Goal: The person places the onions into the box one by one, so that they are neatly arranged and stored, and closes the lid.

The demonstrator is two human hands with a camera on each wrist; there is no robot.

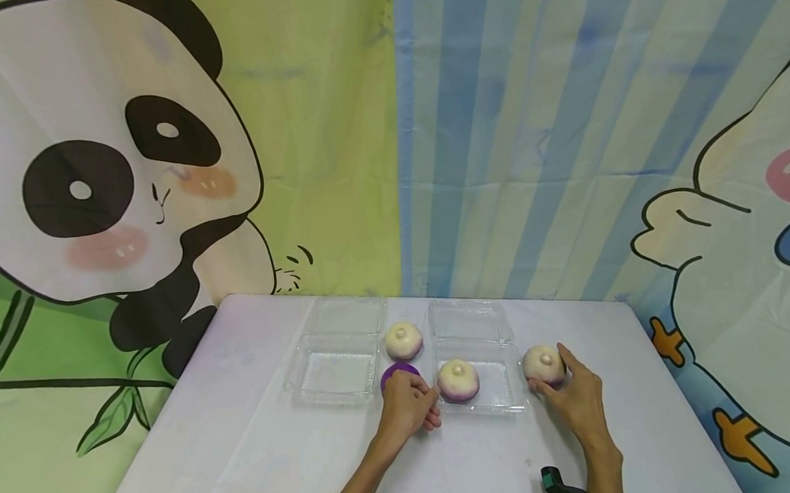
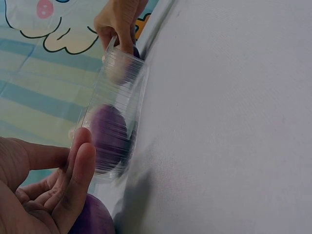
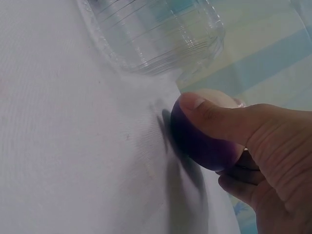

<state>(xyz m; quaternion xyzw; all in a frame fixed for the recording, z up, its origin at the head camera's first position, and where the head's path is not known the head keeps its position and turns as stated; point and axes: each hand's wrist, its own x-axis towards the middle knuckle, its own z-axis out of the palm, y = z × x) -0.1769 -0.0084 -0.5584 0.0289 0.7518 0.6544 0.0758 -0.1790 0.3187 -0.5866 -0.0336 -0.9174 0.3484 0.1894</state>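
Apparently we are at the loading step, and the next move seems to call for a lift leftward. Closest, our right hand (image 1: 578, 395) pinches the right-hand bulb (image 1: 542, 363), thumb opposite fingers, just right of the right-hand box (image 1: 501, 380). Our left hand (image 1: 408, 405) is at a purple bulb (image 1: 396, 369); whether it grips that box's edge we cannot tell. Past our hands, one bulb (image 1: 457, 380) sits in the right-hand box; farther back, another bulb (image 1: 404, 341) stands between it and the left-hand box (image 1: 340, 368).
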